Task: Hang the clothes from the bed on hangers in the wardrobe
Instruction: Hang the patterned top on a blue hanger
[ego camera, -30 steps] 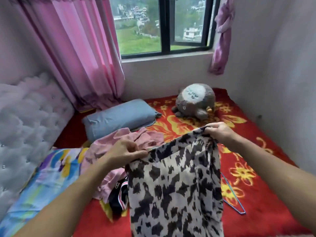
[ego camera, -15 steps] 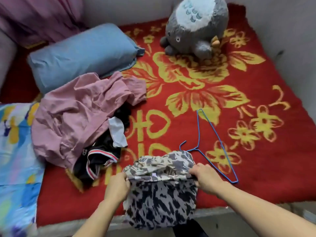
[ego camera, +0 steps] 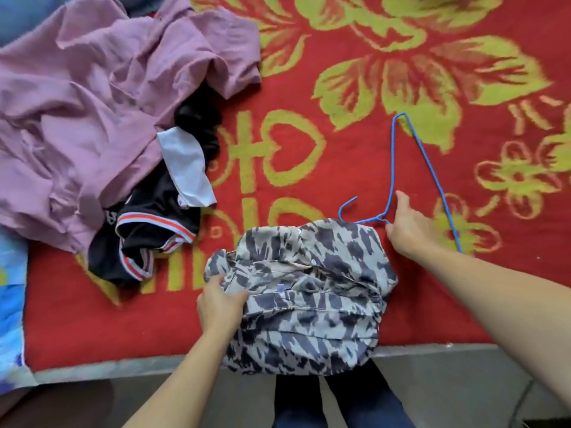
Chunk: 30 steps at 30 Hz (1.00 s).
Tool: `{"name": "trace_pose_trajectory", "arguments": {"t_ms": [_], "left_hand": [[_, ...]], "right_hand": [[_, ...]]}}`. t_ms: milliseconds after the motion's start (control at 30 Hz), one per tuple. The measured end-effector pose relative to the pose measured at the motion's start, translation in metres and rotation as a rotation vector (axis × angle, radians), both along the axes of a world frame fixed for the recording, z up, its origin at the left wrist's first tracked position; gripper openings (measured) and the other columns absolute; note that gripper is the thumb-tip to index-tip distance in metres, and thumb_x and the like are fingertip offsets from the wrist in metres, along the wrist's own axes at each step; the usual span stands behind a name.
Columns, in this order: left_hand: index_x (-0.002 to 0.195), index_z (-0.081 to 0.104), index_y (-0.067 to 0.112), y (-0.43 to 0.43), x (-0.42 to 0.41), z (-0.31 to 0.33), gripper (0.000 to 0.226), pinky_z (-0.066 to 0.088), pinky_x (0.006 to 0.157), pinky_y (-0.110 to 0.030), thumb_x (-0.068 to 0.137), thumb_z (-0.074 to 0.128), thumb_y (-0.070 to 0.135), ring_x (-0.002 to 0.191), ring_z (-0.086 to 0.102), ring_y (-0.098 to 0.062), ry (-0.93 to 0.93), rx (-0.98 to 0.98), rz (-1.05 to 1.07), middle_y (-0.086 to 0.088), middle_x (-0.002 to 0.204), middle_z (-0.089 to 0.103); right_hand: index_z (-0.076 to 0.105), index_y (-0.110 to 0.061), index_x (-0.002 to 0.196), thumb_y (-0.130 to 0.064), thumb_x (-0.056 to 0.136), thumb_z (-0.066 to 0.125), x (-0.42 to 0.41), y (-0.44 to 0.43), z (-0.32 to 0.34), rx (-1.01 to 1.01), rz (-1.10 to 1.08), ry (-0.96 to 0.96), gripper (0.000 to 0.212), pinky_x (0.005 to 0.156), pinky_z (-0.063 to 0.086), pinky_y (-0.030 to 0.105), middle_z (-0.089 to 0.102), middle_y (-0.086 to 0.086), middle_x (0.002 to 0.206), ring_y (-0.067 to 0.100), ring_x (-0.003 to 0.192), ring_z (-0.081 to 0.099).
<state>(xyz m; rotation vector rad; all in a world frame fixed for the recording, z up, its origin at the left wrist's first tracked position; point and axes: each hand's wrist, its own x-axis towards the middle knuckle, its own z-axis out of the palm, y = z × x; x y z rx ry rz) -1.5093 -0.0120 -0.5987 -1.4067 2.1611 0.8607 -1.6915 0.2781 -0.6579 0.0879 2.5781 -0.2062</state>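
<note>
A black-and-white cow-print garment (ego camera: 312,291) lies bunched at the near edge of the bed, hanging over it. My left hand (ego camera: 221,304) grips its left side. My right hand (ego camera: 408,227) has left the garment and reaches over the blue wire hanger (ego camera: 428,168), fingers relaxed beside the hanger's neck, touching or just above it. A crumpled pink garment (ego camera: 92,97) and a black garment with red-and-white trim (ego camera: 157,230) lie to the left on the bed.
The bed carries a red blanket with yellow flowers (ego camera: 355,88). A colourful blue sheet (ego camera: 10,304) shows at the far left edge. Grey floor (ego camera: 448,390) and my legs in dark trousers (ego camera: 333,400) are below the bed edge.
The view dropped closer to the bed. The cow-print garment came down onto the bed edge. My right hand let go of it and moved right to the blue hanger.
</note>
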Motion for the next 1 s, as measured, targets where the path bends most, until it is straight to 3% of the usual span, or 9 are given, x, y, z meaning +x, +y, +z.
{"name": "trace_pose_trajectory", "arguments": {"t_ms": [100,167,267,400,533,633,767,867,1000], "left_hand": [[0.08,0.069,0.005,-0.009,-0.006,-0.004,0.024,0.041,0.067,-0.032,0.078,0.077,0.027,0.083,0.063,-0.03,0.017,0.03,0.026,-0.01,0.075,0.065],[0.065,0.059,0.008,-0.014,-0.012,0.006,0.03,0.033,0.058,-0.032,0.081,0.073,0.029,0.068,0.053,-0.031,0.045,-0.035,-0.05,-0.014,0.065,0.052],[0.087,0.066,0.004,-0.019,-0.02,0.023,0.022,0.039,0.076,-0.036,0.088,0.066,0.026,0.097,0.051,-0.03,0.145,-0.222,-0.255,-0.01,0.099,0.057],[0.086,0.064,0.01,-0.026,-0.028,0.034,0.007,0.037,0.062,-0.037,0.09,0.06,0.015,0.073,0.055,-0.029,0.372,-0.181,-0.234,-0.004,0.073,0.062],[0.1,0.071,0.02,-0.029,-0.02,0.025,0.018,0.05,0.072,-0.035,0.089,0.065,0.033,0.079,0.063,-0.011,0.464,-0.057,-0.214,0.009,0.083,0.07],[0.081,0.07,0.017,-0.038,-0.017,0.018,0.025,0.046,0.066,-0.04,0.089,0.063,0.039,0.07,0.06,-0.019,0.468,-0.056,-0.232,0.0,0.071,0.067],[0.081,0.07,0.012,-0.054,-0.032,0.024,0.023,0.044,0.068,-0.036,0.09,0.063,0.033,0.074,0.058,-0.021,0.462,-0.152,-0.171,-0.002,0.074,0.065],[0.071,0.065,0.014,-0.064,-0.053,0.038,0.027,0.037,0.059,-0.033,0.089,0.062,0.034,0.067,0.054,-0.022,0.428,-0.133,-0.103,0.002,0.061,0.057],[0.065,0.061,0.014,-0.079,-0.073,0.047,0.031,0.039,0.062,-0.035,0.088,0.062,0.036,0.071,0.055,-0.028,0.408,-0.137,-0.015,-0.003,0.063,0.058]], "right_hand": [[0.042,-0.011,0.136,-0.009,0.09,0.046,-0.003,-0.011,0.007,-0.152,-0.043,0.176,0.047,0.083,0.042,0.048,0.054,0.025,0.118,0.047,0.102,0.056],[0.049,-0.01,0.129,-0.008,0.089,0.047,-0.006,-0.017,0.02,-0.181,-0.046,0.208,0.04,0.085,0.041,0.048,0.05,0.023,0.119,0.046,0.103,0.054],[0.046,-0.011,0.132,-0.013,0.087,0.054,-0.006,-0.017,0.03,-0.101,0.002,0.065,0.046,0.091,0.042,0.045,0.048,0.02,0.124,0.042,0.112,0.052],[0.031,-0.013,0.142,-0.019,0.086,0.06,-0.006,-0.019,0.024,-0.018,-0.048,-0.08,0.063,0.094,0.042,0.044,0.047,0.021,0.13,0.041,0.119,0.049],[0.014,-0.017,0.151,-0.013,0.089,0.052,0.0,-0.036,0.004,0.056,0.072,-0.073,0.073,0.087,0.044,0.043,0.051,0.021,0.123,0.042,0.11,0.055],[0.034,-0.01,0.14,-0.013,0.093,0.044,0.0,-0.044,0.004,0.024,0.098,0.006,0.048,0.084,0.044,0.045,0.049,0.022,0.118,0.046,0.104,0.055],[0.058,-0.014,0.111,-0.022,0.092,0.047,-0.008,-0.071,0.051,-0.234,-0.023,0.249,0.024,0.079,0.044,0.045,0.055,0.018,0.107,0.042,0.094,0.058],[0.059,-0.02,0.083,-0.044,0.094,0.05,-0.006,-0.095,0.106,-0.422,0.013,0.387,0.027,0.063,0.044,0.039,0.059,0.004,0.07,0.032,0.07,0.059],[0.064,-0.025,0.116,-0.041,0.094,0.043,0.021,-0.114,0.166,-0.767,0.123,0.355,0.035,0.055,0.039,0.034,0.044,0.001,0.046,0.014,0.046,0.045]]}}
